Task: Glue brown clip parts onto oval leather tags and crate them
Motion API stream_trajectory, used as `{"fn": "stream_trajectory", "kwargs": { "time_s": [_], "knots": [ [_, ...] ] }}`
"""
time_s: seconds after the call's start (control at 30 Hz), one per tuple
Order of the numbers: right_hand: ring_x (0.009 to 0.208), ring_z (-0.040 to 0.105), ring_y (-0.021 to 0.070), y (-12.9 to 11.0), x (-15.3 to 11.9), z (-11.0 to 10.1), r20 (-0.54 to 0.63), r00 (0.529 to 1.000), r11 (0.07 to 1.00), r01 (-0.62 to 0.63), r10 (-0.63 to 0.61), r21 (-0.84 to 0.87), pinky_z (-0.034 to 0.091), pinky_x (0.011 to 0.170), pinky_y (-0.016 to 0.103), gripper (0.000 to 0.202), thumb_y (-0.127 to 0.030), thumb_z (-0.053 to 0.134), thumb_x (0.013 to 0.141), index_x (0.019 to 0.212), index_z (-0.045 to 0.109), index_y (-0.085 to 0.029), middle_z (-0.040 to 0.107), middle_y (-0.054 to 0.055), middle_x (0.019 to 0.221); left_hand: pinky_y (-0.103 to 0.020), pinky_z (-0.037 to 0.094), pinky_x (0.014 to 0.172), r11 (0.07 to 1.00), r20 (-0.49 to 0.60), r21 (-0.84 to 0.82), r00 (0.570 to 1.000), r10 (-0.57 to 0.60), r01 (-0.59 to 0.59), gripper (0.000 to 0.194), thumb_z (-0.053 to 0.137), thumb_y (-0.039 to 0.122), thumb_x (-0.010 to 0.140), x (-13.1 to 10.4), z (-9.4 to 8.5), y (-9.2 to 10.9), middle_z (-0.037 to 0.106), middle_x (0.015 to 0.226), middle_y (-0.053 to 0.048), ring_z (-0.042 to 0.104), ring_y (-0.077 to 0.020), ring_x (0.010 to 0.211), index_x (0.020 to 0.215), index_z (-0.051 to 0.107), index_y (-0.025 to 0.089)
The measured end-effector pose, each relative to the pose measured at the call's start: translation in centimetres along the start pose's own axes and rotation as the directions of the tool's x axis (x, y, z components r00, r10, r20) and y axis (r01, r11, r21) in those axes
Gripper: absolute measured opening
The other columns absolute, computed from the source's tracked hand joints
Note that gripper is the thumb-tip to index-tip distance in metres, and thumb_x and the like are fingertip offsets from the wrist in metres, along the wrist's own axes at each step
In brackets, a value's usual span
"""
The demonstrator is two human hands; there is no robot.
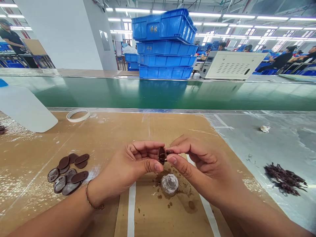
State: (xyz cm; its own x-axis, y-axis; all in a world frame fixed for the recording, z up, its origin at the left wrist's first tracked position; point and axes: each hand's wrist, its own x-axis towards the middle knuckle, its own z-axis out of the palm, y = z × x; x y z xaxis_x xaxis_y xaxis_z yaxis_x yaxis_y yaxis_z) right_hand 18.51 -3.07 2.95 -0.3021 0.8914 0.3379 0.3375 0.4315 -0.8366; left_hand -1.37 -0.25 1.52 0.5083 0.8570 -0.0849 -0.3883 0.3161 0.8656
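Between both hands (138,161) (197,161), fingers half hide a brown piece (161,155).

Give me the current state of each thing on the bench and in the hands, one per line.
Left hand: closed, pinching the brown oval piece.
Right hand: closed, pinching the same piece from the other side.
Brown oval piece: held above the cardboard, off the bench.
Clear round cap: resting on the cardboard amid brown stains.
Pile of oval pieces: lying loose, overlapping.
Dark scrap heap: loose on the plastic sheet.
Tape roll: lying flat.
Blue crates: stacked.
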Motion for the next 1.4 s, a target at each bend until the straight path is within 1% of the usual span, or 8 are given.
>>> {"fn": "stream_trajectory", "kwargs": {
  "time_s": [0.33,0.53,0.67,0.77,0.87,0.97,1.17,1.4],
  "knots": [
    [0.084,0.063,0.0106,-0.2,0.2,0.3,-0.009,0.998,0.996,-0.06,0.061,0.064,0.049,0.074,0.024,0.004,-0.029,0.066,0.095,0.092,0.068,-0.029,0.067,-0.006,0.089,-0.015,0.057,0.077,0.996,-0.008,0.087,1.0,0.007,-0.007,0.033,0.09,0.015,0.065,0.1,-0.2,-0.2,0.077,0.088,0.0,0.07,-0.0083,0.082,0.095,0.08,0.025],
    [0.07,0.056,0.0092,-0.3,0.3,0.5,-0.017,0.988,0.975,-0.151,0.156,0.163,0.044,0.062,0.022,0.009,-0.032,0.071,0.092,0.084,0.071,-0.026,0.064,-0.005,0.076,-0.011,0.055,0.078,0.995,0.03,0.102,1.0,0.001,-0.004,0.028,0.088,0.016,0.068,0.1,-0.1,0.0,0.078,0.091,0.002,0.07,-0.0059,0.082,0.092,0.08,0.029],
    [0.067,0.055,0.0083,-0.4,0.5,0.7,0.028,0.98,0.937,-0.195,0.195,0.291,0.043,0.06,0.019,0.008,-0.027,0.076,0.088,0.081,0.072,-0.024,0.063,-0.005,0.073,-0.013,0.055,0.076,0.993,0.032,0.116,0.999,-0.016,0.012,0.025,0.087,0.017,0.07,0.1,-0.2,-0.1,0.078,0.09,0.002,0.07,-0.007,0.08,0.091,0.081,0.029],
    [0.067,0.057,0.0088,-0.6,0.5,0.8,0.065,0.974,0.892,-0.226,0.218,0.392,0.046,0.06,0.019,0.011,-0.027,0.078,0.086,0.08,0.07,-0.023,0.063,-0.004,0.072,-0.015,0.055,0.073,0.989,-0.005,0.147,1.0,-0.025,0.025,0.02,0.085,0.016,0.071,0.1,-0.2,-0.2,0.077,0.082,0.001,0.069,-0.008,0.074,0.087,0.081,0.028],
    [0.067,0.059,0.0105,-0.8,0.6,0.9,0.089,0.969,0.866,-0.245,0.23,0.435,0.049,0.06,0.021,0.017,-0.032,0.077,0.087,0.078,0.067,-0.021,0.063,-0.003,0.071,-0.017,0.054,0.071,0.984,-0.062,0.174,0.998,-0.026,0.037,0.017,0.084,0.014,0.07,0.1,-0.4,-0.4,0.075,0.073,0.001,0.067,-0.0089,0.068,0.082,0.08,0.026],
    [0.07,0.061,0.0107,-0.9,0.8,1.0,0.101,0.971,0.852,-0.238,0.216,0.465,0.051,0.065,0.022,0.023,-0.038,0.074,0.089,0.077,0.066,-0.02,0.062,-0.003,0.069,-0.02,0.055,0.071,0.983,-0.073,0.181,0.997,-0.028,0.041,0.015,0.083,0.014,0.071,0.1,-0.4,-0.4,0.074,0.069,0.0,0.066,-0.0103,0.067,0.08,0.08,0.026],
    [0.067,0.055,0.0102,-0.7,0.6,1.1,0.117,0.955,0.841,-0.296,0.274,0.453,0.045,0.058,0.022,0.026,-0.044,0.075,0.087,0.079,0.066,-0.021,0.062,-0.003,0.071,-0.017,0.052,0.067,0.982,-0.116,0.181,0.993,-0.031,0.052,0.017,0.082,0.008,0.065,0.0,-0.2,-0.2,0.072,0.064,0.002,0.065,-0.0093,0.064,0.072,0.079,0.023],
    [0.076,0.061,0.0156,-1.0,0.4,1.3,0.194,0.932,0.785,-0.363,0.307,0.503,0.041,0.055,0.025,0.031,-0.05,0.071,0.089,0.082,0.061,-0.021,0.07,0.002,0.077,-0.02,0.052,0.065,0.987,-0.129,0.161,0.992,-0.009,0.03,0.012,0.083,0.011,0.067,0.1,-0.2,-0.3,0.07,0.057,0.002,0.065,-0.011,0.059,0.073,0.077,0.02]
  ]
}}
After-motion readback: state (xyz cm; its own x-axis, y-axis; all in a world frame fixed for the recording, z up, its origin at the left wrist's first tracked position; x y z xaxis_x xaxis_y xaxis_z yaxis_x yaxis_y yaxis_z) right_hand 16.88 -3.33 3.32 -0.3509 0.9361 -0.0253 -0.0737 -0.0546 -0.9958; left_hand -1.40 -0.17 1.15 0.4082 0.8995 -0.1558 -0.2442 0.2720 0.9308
